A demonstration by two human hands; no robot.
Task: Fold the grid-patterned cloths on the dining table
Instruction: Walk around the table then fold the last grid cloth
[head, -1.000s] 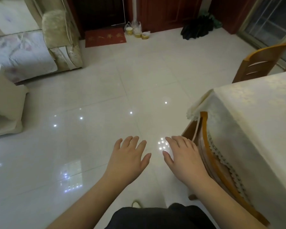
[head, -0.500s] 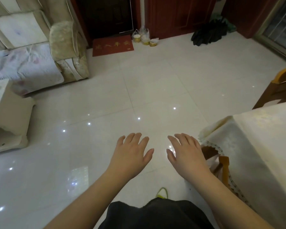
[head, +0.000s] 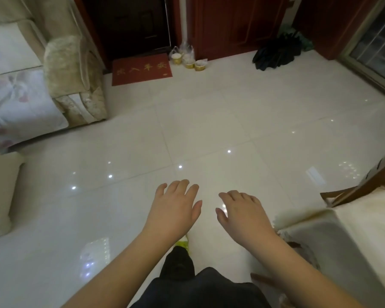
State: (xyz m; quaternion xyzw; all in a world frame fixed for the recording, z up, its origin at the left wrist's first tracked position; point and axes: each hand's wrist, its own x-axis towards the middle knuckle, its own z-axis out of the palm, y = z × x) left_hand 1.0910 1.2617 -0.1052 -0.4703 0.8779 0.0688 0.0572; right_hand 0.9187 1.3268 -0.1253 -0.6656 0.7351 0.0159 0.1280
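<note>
No grid-patterned cloth shows in the head view. Only a corner of the dining table (head: 362, 232), draped in a cream tablecloth with a lace hem, appears at the lower right. My left hand (head: 176, 207) and my right hand (head: 242, 212) hover side by side over the tiled floor, palms down, fingers relaxed and spread, holding nothing. My right hand is just left of the table corner, not touching it.
A wooden chair (head: 365, 185) stands at the table's far side on the right. A beige sofa (head: 71, 78) lies at the upper left, a pale cabinet (head: 0, 192) at the left edge. A red doormat (head: 141, 68), small bowls (head: 189, 61) and dark umbrellas (head: 276, 54) sit by the doors.
The view has swung left, so the table and chair slid toward the right edge. Both hands stay empty in front of me; a leg and green shoe now show below.
</note>
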